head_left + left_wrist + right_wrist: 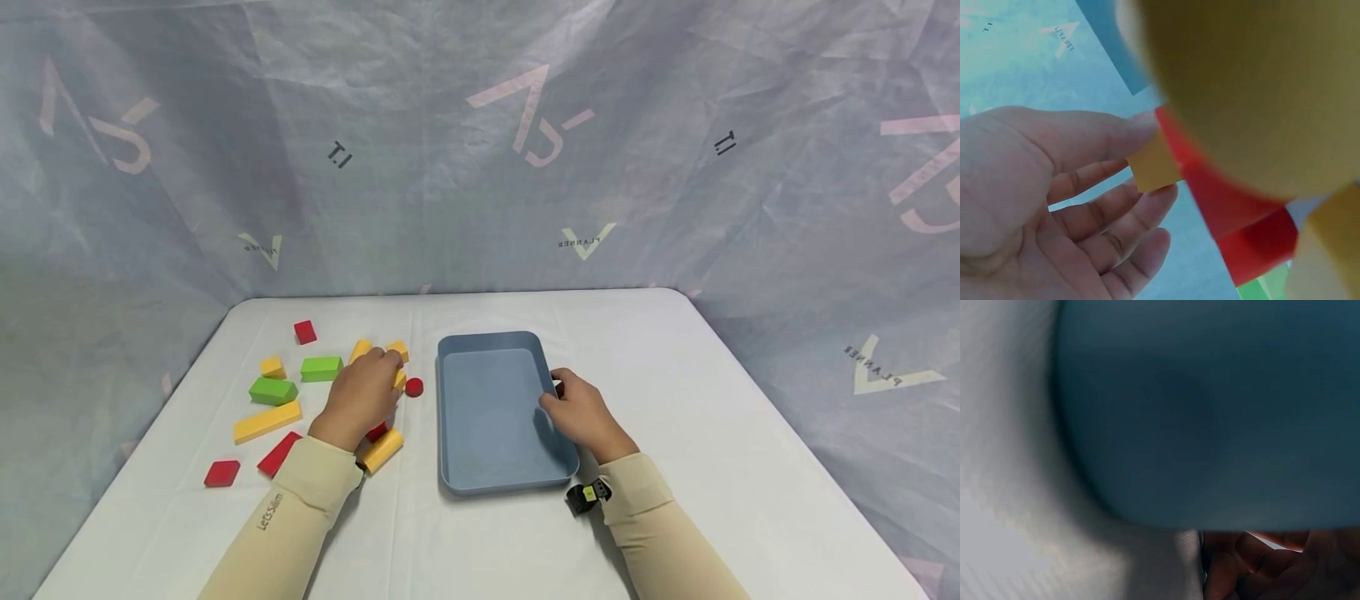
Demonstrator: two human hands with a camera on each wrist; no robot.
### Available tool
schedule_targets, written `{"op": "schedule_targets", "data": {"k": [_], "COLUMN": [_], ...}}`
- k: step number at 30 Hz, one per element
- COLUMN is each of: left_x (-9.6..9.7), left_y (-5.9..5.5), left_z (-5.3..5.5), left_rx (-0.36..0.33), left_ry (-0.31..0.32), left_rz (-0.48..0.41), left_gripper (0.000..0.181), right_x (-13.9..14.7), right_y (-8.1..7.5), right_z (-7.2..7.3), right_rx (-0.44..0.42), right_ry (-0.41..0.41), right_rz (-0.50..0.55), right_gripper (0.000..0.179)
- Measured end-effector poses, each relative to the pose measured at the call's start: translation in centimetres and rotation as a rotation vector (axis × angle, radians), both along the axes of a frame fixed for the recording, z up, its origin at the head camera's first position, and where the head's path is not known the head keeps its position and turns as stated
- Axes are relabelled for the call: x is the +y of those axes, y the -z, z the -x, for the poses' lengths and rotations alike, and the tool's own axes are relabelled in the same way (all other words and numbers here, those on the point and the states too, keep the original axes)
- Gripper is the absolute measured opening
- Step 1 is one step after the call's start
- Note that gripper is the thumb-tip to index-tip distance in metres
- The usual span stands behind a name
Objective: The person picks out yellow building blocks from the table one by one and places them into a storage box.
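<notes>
Among the scattered toy blocks on the left, my left hand (362,398) reaches down with its thumb and fingertips around a yellow block (1155,164). A red block (1225,200) stands close beside it in the left wrist view, partly covered by a large blurred yellow shape. My right hand (581,410) grips the right rim of a blue-grey rectangular tray (491,408), thumb over the inside and fingers outside. The tray lies flat with a bare floor. In the right wrist view its side fills most of the frame, with some fingers below it.
Green blocks (273,391), a long yellow block (267,422) and red blocks (222,473) lie left of my left hand. A red disc (414,387) sits between that hand and the tray. A yellow cylinder (383,452) lies near my left wrist. A grey curtain hangs behind the white table (675,400).
</notes>
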State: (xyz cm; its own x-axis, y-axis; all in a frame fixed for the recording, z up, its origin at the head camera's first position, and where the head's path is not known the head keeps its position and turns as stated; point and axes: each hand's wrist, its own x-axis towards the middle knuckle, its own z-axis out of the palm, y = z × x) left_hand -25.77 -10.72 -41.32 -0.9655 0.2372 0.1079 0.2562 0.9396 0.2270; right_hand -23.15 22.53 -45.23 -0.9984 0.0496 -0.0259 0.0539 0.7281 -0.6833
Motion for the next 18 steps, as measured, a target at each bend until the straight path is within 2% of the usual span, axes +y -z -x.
{"op": "schedule_targets", "data": {"k": [11,18], "left_x": [0.6,1.3], "left_y": [-0.7,-1.1], "left_z": [-0.5,-1.0], "left_rx": [0.049,0.085], "left_ry": [0.017,0.05], "left_rz": [-0.03,-0.059], "left_gripper": [0.04,0.033], "right_x": [0.0,-0.1], "right_y": [0.0,0.0], "right_z": [-0.1,0.0], "right_rx": [-0.004,-0.003], "right_ry": [-0.001,-0.001], "right_rz": [0.006,0.009], "right_gripper": [0.052,0.052]}}
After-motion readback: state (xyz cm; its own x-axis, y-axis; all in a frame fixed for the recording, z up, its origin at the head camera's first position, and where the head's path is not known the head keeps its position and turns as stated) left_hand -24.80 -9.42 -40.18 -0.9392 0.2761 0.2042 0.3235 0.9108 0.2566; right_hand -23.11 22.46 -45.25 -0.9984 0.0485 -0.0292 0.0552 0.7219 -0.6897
